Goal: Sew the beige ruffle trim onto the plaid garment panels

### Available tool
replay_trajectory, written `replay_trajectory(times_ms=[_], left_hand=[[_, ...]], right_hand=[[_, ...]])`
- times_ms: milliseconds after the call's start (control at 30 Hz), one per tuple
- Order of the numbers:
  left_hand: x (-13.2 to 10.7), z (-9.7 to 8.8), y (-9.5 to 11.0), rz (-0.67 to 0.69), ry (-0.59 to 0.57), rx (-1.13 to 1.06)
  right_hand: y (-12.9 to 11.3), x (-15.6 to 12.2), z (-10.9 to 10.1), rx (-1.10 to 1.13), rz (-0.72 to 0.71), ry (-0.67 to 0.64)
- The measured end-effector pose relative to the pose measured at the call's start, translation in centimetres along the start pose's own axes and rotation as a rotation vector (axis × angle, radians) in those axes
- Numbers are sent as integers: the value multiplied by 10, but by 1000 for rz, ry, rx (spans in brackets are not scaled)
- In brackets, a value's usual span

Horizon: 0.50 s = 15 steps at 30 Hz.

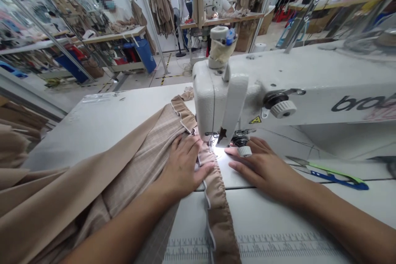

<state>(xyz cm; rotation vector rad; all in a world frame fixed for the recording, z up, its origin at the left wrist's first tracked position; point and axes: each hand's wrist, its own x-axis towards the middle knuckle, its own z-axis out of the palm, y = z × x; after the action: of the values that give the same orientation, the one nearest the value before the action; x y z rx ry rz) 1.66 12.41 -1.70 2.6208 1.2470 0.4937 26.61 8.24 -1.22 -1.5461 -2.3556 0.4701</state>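
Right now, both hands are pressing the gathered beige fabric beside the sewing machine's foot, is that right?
No: the head view shows only the left hand pressing the gathered beige fabric beside the sewing machine's foot. The right hand rests off the fabric, on the white table.

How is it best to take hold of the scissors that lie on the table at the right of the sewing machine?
Best take the scissors by the green and blue handles, probably coming from the right and near side with the right hand. They lie flat on the table, with the blades pointing left toward that hand, so the fingers can close on the handles, away from the sharp points.
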Motion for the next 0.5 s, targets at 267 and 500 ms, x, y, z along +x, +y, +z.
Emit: replay_trajectory(times_ms=[267, 500], left_hand=[[4, 5, -24, -75, 287, -41], [19, 4, -33, 7, 140, 74]], right_hand=[[-1, 2, 0, -1, 1, -6], [1, -2, 12, 112, 13, 71]])
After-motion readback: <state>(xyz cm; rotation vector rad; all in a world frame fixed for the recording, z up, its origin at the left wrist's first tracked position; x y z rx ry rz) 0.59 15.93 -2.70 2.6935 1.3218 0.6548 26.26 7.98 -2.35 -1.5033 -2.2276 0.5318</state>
